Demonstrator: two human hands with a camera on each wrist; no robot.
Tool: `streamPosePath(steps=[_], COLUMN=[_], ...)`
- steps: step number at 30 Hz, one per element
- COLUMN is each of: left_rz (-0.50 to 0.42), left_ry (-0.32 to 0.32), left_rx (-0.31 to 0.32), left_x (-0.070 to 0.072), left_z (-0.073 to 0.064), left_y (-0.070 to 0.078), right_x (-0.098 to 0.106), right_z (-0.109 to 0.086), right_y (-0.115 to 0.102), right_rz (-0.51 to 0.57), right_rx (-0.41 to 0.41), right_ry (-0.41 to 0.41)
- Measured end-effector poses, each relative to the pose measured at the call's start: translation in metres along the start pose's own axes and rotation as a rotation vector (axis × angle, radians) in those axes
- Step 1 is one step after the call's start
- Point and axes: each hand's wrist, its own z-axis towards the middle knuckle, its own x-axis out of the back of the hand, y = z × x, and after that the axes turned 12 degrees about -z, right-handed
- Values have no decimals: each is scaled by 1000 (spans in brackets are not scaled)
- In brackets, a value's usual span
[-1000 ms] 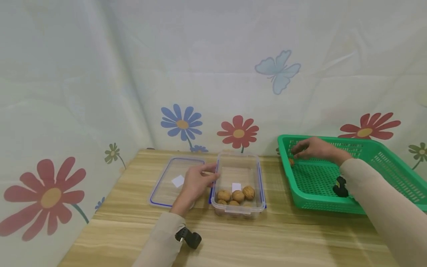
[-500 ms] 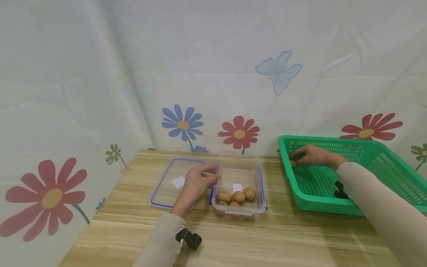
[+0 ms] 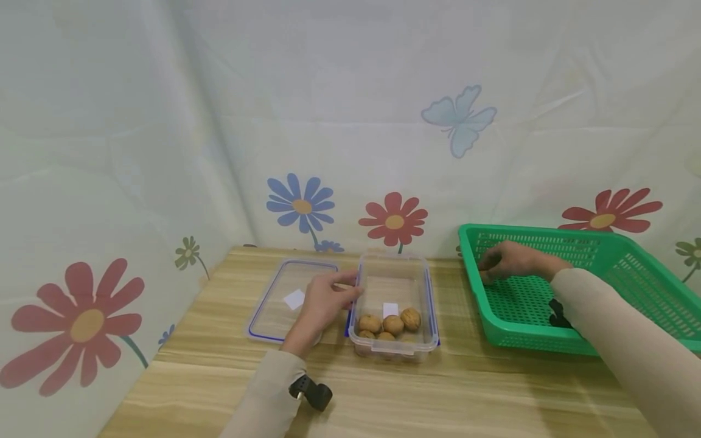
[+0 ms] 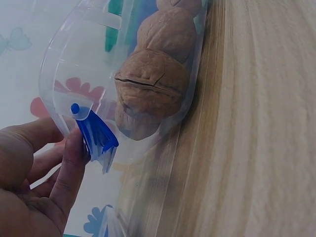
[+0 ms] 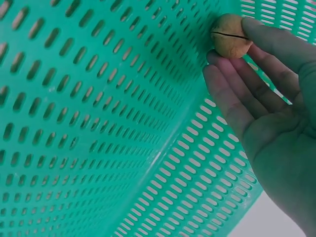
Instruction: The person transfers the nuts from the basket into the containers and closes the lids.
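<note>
My left hand (image 3: 323, 301) is at the left side of a clear plastic box (image 3: 391, 286), its thumb and fingers holding the edge by a blue side clip (image 4: 96, 136). Several walnuts (image 3: 392, 324) lie in the near end of the box. Inside the green basket (image 3: 537, 336), near its left wall, my right hand (image 3: 512, 260) pinches a walnut (image 5: 230, 37) between thumb and fingertips. In the right wrist view that walnut shows a dark seam and sits close to the basket wall; in the head view the hand hides it.
A clear lid (image 3: 264, 309) with a blue seal lies flat left of the box, a white label (image 3: 294, 298) on it. Another white label (image 3: 390, 310) shows in the box. Behind the wooden table (image 3: 438, 389) hangs a flower-printed curtain (image 3: 339, 121).
My right hand has lowered into the basket's left side and taken hold of the walnut there, which was visible below the fingers earlier. The left hand stays at the box.
</note>
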Motion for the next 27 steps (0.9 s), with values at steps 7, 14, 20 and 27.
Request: streamPosePath(steps=[7, 14, 20, 27], left_rz=[-13, -10, 4, -3], left_ry=[-1, -3, -5, 3], left_rx=[2, -5, -10, -18], left_x=[-1, -2, -2, -1], left_z=[0, 0, 0, -1], left_y=[0, 0, 1, 1], right_x=[1, 8, 20, 33], right_z=[-6, -14, -23, -30], right_y=[2, -1, -10, -22], right_rz=[-27, -17, -2, -19], right_rx=[-12, 19, 11, 17], right_ry=[34, 113, 183, 248])
